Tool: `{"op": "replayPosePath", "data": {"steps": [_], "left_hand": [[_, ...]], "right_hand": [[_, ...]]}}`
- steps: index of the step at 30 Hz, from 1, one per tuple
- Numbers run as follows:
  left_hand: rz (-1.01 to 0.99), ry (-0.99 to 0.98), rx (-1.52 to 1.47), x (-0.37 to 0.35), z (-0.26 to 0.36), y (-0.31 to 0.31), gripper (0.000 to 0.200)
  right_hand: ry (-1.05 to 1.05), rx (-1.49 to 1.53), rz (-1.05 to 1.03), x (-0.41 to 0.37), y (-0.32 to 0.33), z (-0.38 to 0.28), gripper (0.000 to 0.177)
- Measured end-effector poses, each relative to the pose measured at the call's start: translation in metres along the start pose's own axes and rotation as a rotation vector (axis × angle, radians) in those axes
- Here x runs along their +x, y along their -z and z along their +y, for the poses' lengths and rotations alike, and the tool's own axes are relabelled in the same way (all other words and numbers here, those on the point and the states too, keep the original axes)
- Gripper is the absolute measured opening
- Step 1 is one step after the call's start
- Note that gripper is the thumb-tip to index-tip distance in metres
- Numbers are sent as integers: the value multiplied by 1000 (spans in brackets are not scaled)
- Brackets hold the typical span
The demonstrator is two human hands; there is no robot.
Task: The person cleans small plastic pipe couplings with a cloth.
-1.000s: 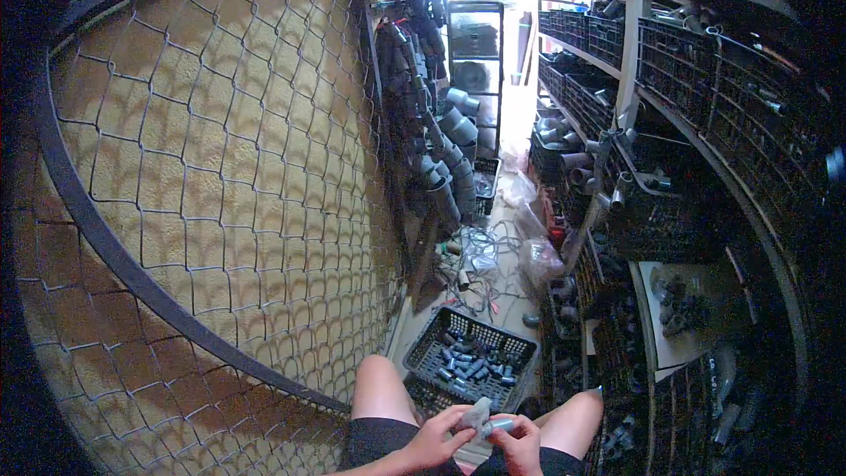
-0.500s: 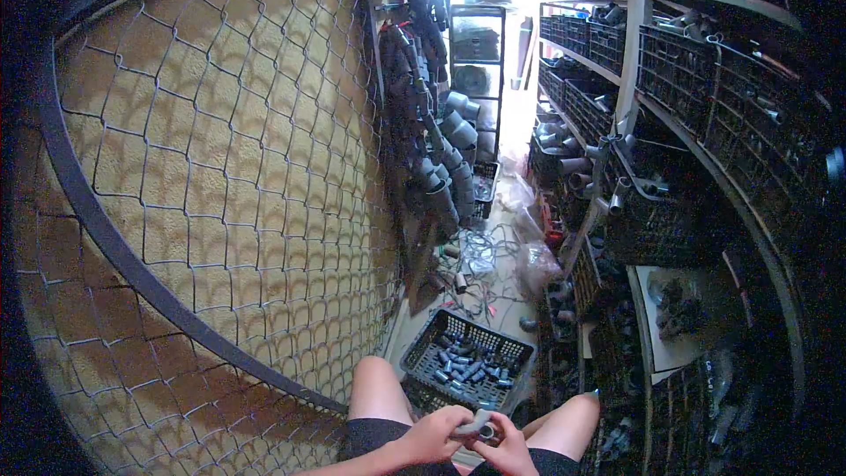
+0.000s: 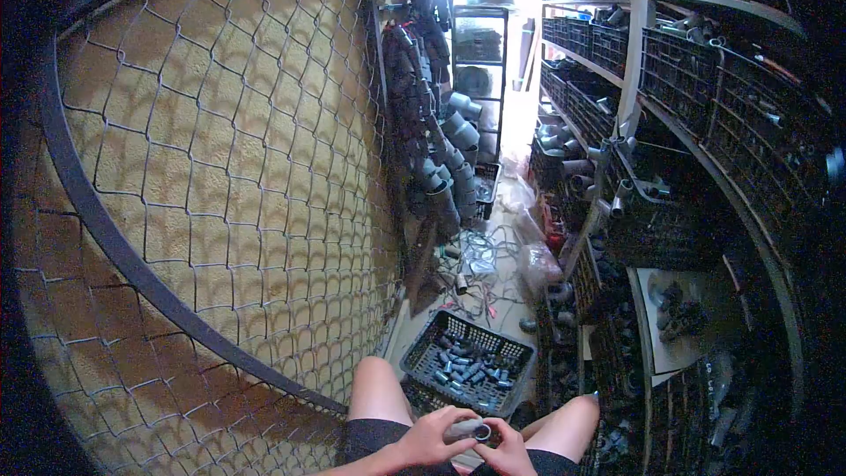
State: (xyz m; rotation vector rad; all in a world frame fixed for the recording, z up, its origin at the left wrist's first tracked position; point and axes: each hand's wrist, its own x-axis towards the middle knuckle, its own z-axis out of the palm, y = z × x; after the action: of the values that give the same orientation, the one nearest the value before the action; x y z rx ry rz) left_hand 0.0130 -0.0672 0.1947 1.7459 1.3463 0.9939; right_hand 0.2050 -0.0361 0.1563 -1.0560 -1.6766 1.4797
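Note:
A grey plastic pipe fitting is held between my two hands, low in the view and just above my lap. My left hand wraps its fingers round the body of the fitting from the left. At the fitting's round open end, the fingers of my right hand are closed on the rim. Beyond my hands, between my knees, a black plastic crate contains several small grey pipe fittings in a loose heap.
A chain-link panel in a metal frame stands along the left. Shelves with black crates line the right side. Large grey fittings are stacked at the back left. Cords and plastic bags lie on the floor of the narrow aisle.
The pipe fitting has turned in my hands, so its open end now faces more to the right. Both hands keep hold of it, nearly in place.

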Motion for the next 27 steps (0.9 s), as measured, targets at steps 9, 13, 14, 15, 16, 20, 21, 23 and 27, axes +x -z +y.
{"op": "replayPosePath", "data": {"steps": [9, 13, 14, 15, 16, 20, 21, 23, 27], "left_hand": [[-77, -161, 173, -2, -22, -9, 27], [-117, -237, 187, 1, -15, -7, 27], [-109, -231, 233, -2, -18, -10, 27], [-100, -225, 278, -3, -20, -11, 27], [-99, -228, 279, -3, -16, -9, 27], [-126, -110, 204, -10, -17, -7, 26], [-126, -22, 113, -12, -22, -8, 27], [-50, 65, 27, -11, -11, -6, 26], [70, 148, -50, -13, -12, -9, 24]], "right_hand": [[125, -162, 97, -3, -4, -1, 39], [138, -196, 97, -5, -3, -13, 40], [155, -228, 83, -5, -4, -15, 40], [173, -261, 69, -5, -4, -16, 40], [176, -262, 71, -5, -4, -15, 40], [120, -236, 33, -6, -3, -17, 40], [129, -233, 21, -6, -2, -19, 39], [207, -269, -3, -6, 0, -21, 39], [299, -272, -48, -6, -2, -20, 38]]}}
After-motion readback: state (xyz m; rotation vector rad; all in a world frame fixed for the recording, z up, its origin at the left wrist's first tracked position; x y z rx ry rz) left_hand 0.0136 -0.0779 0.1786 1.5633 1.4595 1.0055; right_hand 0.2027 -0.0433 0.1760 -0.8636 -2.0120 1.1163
